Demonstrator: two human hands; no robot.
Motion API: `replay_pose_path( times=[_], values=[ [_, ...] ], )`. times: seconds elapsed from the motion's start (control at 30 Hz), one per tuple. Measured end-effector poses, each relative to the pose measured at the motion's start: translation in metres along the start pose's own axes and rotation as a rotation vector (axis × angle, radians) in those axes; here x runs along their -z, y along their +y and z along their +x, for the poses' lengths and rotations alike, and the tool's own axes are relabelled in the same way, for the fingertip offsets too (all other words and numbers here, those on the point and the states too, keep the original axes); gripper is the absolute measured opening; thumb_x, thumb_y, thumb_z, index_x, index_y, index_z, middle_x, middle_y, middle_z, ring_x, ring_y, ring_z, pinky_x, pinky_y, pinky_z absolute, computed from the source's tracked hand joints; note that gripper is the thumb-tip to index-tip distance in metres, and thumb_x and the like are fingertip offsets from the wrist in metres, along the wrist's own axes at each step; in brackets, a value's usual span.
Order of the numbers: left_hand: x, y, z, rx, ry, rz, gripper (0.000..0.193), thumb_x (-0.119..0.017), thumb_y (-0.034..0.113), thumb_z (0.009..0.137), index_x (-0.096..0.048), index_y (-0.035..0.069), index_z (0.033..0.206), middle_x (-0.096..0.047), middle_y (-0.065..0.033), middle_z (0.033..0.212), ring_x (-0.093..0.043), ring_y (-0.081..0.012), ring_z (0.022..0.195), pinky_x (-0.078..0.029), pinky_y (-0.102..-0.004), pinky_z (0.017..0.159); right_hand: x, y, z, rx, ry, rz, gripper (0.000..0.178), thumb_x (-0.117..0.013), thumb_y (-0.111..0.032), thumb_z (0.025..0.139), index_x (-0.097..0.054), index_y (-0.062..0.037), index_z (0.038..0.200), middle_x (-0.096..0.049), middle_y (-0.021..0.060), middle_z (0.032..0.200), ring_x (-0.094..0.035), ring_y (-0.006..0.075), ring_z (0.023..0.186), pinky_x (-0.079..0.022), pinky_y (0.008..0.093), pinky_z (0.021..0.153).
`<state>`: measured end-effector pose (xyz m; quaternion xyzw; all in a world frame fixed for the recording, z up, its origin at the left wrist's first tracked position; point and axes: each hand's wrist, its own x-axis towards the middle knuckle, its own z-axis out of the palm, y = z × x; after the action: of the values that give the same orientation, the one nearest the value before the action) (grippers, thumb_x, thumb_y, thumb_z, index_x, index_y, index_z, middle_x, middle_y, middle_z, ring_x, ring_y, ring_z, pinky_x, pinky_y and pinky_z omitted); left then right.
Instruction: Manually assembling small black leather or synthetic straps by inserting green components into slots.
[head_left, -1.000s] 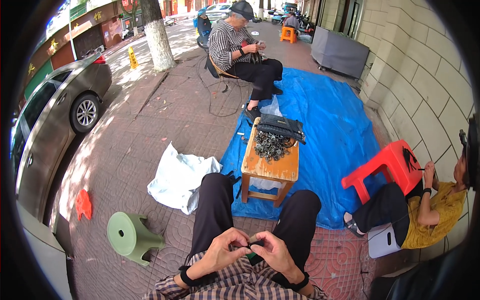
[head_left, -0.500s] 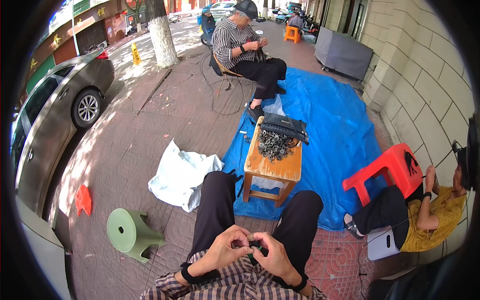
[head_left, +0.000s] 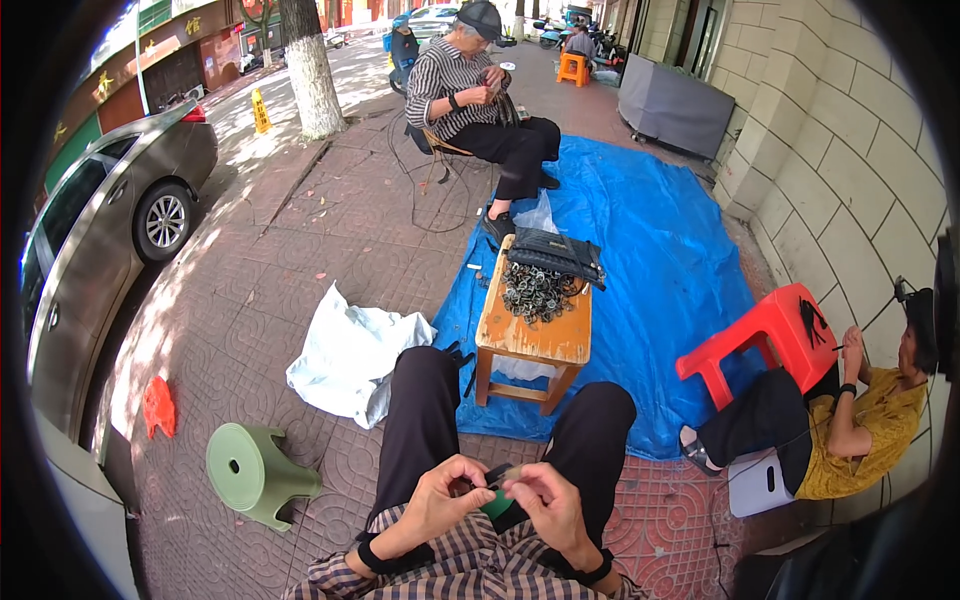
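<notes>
Over my lap, my left hand pinches a small black piece between thumb and fingers. My right hand has its fingertips closed at the other end of that piece, slightly blurred. The exact kind of the piece is too small to tell. Below the hands, between my thighs, a green object shows in part. Beyond my knees stands a wooden stool bearing a heap of small black ring-like parts. A black woven pouch lies behind and partly over the heap.
The stool stands on a blue tarp. White sheeting and a green plastic stool are at left. A person sits ahead. Another person sits at right by a red stool. A car is parked far left.
My hands have drawn slightly apart, and more of the small black piece shows between them. More of the green object is visible. The view has shifted a little.
</notes>
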<state>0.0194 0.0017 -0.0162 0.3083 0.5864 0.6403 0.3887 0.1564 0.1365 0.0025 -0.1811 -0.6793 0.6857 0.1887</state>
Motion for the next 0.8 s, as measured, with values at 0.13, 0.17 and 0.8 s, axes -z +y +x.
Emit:
replay_pose_path(
  times=[0.13,0.17,0.8],
  values=[
    [-0.003,-0.001,0.000,-0.041,-0.029,0.098,0.015,-0.068,0.005,0.083,-0.055,0.003,0.089,-0.056,-0.0043,0.102,-0.053,-0.0052,0.085,-0.048,-0.0199,0.072,-0.006,0.005,0.002,0.106,-0.080,-0.167,0.025,-0.064,-0.017,0.087,-0.058,0.0005,0.104,-0.066,0.0135,0.093,-0.066,0.0198,0.084,-0.052,0.0285,0.074],
    [-0.003,-0.001,0.000,-0.071,-0.023,0.159,0.015,-0.068,0.006,0.083,-0.055,0.003,0.090,-0.056,-0.0044,0.102,-0.054,-0.0057,0.086,-0.048,-0.0202,0.073,-0.006,0.005,0.003,0.105,-0.081,-0.169,0.025,-0.064,-0.017,0.087,-0.058,0.0005,0.104,-0.066,0.0135,0.093,-0.066,0.0198,0.084,-0.052,0.0285,0.074],
    [0.000,0.011,-0.012,0.069,-0.030,0.166,0.016,-0.068,0.003,0.080,-0.058,0.002,0.093,-0.063,-0.0038,0.078,-0.060,-0.0096,0.072,-0.049,-0.0246,0.064,-0.012,0.001,0.001,0.070,-0.030,-0.105,0.011,-0.061,-0.001,0.086,-0.056,0.0037,0.095,-0.063,0.0091,0.088,-0.062,0.0115,0.076,-0.052,0.0245,0.069]
  ],
)
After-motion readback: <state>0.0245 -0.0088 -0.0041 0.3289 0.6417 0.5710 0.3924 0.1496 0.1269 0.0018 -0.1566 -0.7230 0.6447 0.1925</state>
